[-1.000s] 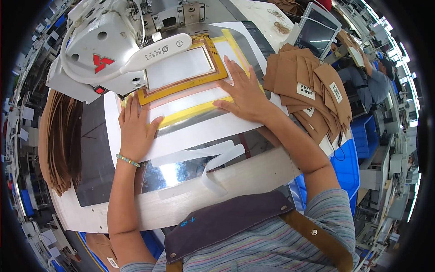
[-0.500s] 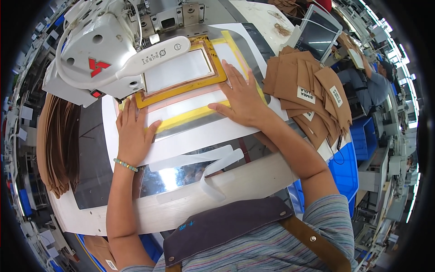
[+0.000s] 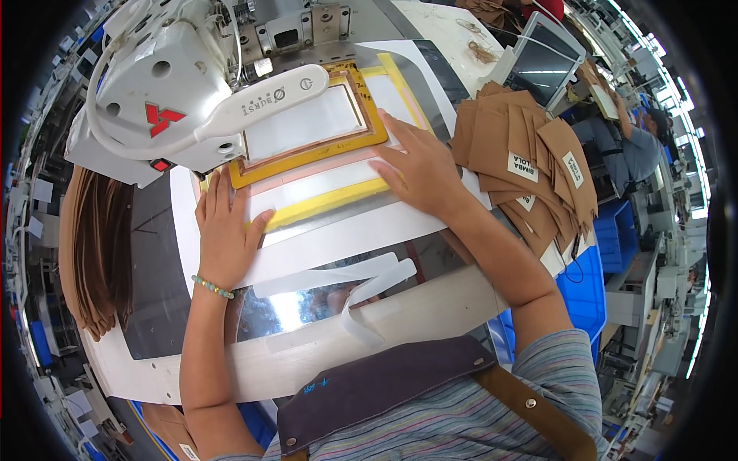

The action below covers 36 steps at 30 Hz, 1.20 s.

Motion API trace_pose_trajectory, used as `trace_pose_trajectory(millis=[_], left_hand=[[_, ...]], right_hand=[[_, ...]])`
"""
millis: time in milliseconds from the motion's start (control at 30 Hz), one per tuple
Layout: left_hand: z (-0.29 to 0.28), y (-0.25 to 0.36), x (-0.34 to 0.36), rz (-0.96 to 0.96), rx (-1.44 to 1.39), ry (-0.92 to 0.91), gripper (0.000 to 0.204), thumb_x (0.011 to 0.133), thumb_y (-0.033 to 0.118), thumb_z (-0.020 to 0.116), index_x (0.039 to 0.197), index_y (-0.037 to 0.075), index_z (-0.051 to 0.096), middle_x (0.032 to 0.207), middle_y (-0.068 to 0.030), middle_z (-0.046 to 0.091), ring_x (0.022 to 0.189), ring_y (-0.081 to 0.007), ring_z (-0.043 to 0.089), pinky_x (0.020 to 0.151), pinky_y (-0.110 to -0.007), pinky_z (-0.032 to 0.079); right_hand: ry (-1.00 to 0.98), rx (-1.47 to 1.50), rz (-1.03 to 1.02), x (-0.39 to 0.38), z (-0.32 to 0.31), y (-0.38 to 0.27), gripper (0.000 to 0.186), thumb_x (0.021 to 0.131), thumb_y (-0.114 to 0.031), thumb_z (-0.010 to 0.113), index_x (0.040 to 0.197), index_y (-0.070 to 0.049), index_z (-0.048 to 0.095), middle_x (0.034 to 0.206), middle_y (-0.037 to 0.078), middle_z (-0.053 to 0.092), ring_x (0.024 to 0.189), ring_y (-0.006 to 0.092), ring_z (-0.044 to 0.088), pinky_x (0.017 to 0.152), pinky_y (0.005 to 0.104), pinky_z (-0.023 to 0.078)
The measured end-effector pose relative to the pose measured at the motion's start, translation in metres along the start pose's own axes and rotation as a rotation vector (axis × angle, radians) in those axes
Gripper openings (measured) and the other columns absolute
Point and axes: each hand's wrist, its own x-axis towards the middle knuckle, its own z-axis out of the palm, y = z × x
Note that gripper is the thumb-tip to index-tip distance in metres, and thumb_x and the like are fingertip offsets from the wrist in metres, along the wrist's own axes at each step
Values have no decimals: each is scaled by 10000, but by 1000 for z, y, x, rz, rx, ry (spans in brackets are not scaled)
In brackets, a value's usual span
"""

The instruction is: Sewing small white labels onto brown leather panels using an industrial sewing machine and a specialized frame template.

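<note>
A white sewing machine head (image 3: 161, 92) stands over a layered template with yellow and pink taped borders (image 3: 319, 200) on a white board (image 3: 315, 246). Beside the head, partly under its white handle, sits a yellow rectangular frame (image 3: 307, 147) around a white panel. My left hand (image 3: 227, 230), with a beaded bracelet at the wrist, lies open on the template's left side, fingertips near the machine head. My right hand (image 3: 419, 173) rests open on the template's right part, its fingertips by the yellow frame's right edge. Loose translucent strips (image 3: 330, 276) lie nearer me on a shiny plate.
Fanned brown pieces (image 3: 519, 142) with white labels lie at the right, below a screen (image 3: 538, 65). Long brown pieces (image 3: 96, 246) are stacked at the left. Blue bins (image 3: 576, 292) stand below the table's right edge. A co-worker (image 3: 630, 146) sits further right.
The template, yellow frame and both hands have shifted slightly toward me. My right hand's fingertips are slightly lower, by the frame's edge. Both hands stay open.
</note>
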Motion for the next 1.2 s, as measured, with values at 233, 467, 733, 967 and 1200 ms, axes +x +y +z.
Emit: trace_pose_trajectory(millis=[233, 467, 733, 967, 1200], left_hand=[[-1, 4, 0, 6, -1, 16, 693, 1066, 516, 552, 1533, 3, 533, 1702, -264, 330, 1598, -423, 249, 1282, -538, 175], [2, 1, -1, 17, -6, 46, 693, 1061, 520, 557, 1529, 10, 535, 1695, -273, 337, 1590, -426, 265, 1272, -557, 188], [2, 1, 0, 25, -1, 54, 685, 1064, 517, 555, 1536, 21, 532, 1690, -268, 352, 1589, -424, 272, 1269, -555, 198], [4, -1, -1, 20, -11, 68, 694, 1057, 522, 569, 1534, 19, 538, 1693, -266, 350, 1586, -425, 280, 1271, -554, 198], [4, 1, 1, 10, -35, 66, 700, 1049, 526, 580, 1519, 7, 552, 1686, -272, 361, 1586, -429, 280, 1272, -556, 194]], right_hand=[[231, 65, -75, 36, -29, 17, 262, 986, -201, 695, 1197, -65, 767, 1336, 134, 715, 1221, 341, 668, 1011, 446, 551], [-333, 507, -1, 81, -17, 11, 429, 1068, -310, 509, 1400, -94, 672, 1269, 127, 737, 1295, 326, 576, 1145, 437, 443], [-585, 243, 43, 144, -12, 26, 307, 981, -247, 677, 1228, -85, 758, 1034, 79, 758, 1092, 234, 656, 910, 388, 520], [-877, 163, 95, 166, -19, 19, 299, 863, -299, 840, 1059, -75, 807, 984, 54, 751, 951, 180, 687, 832, 337, 530], [-845, 302, 117, 173, 1, 20, 224, 877, -226, 802, 1061, -97, 792, 983, 30, 751, 948, 149, 681, 830, 315, 532]])
